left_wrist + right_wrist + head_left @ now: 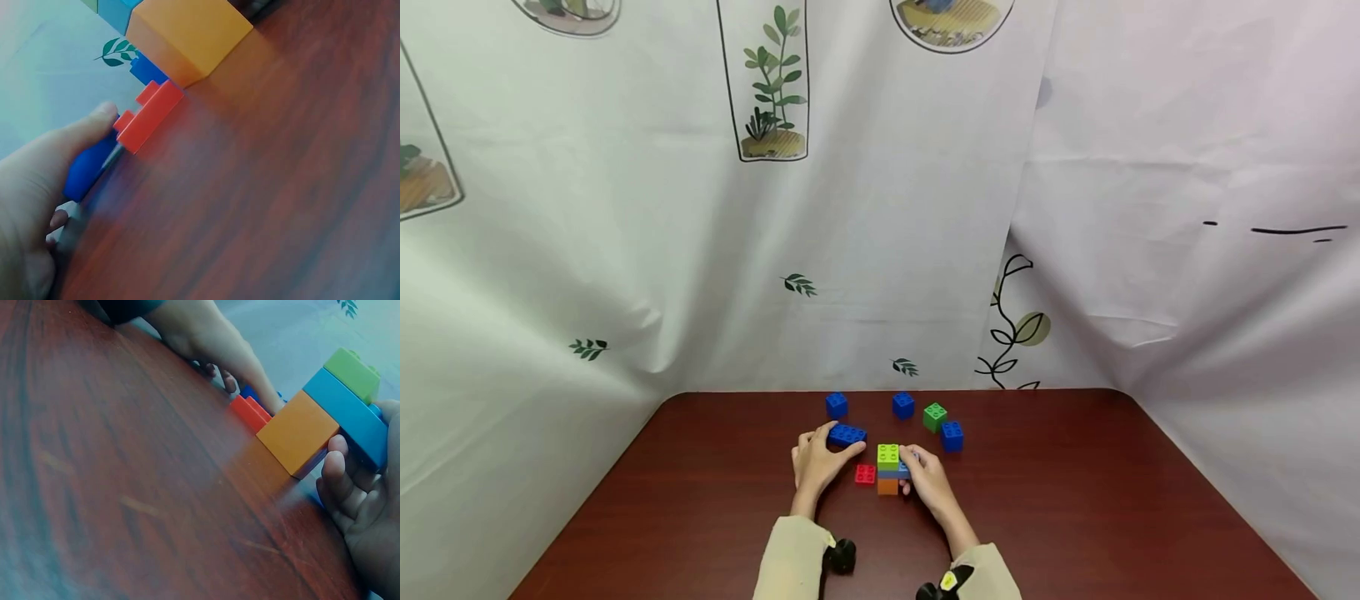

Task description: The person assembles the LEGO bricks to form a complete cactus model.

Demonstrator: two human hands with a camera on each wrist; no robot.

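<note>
My left hand (814, 461) grips a long blue brick (848, 435) that lies on the table, thumb along its near side and fingers at its far left. In the left wrist view the thumb (94, 125) presses that blue brick. My right hand (928, 481) holds a small stack by its right side: an orange brick (887, 487) at the bottom, a longer light blue brick (347, 419) across it and a lime green brick (888, 456) on top. The light blue brick juts out past the orange one toward the right palm. Between the hands sits a red brick (865, 474), touched by neither hand.
Behind the hands stand a blue brick (837, 406), a second blue brick (903, 405), a green brick (935, 417) and another blue brick (952, 437). The brown table (1075, 500) ends at a pale printed curtain (880, 208).
</note>
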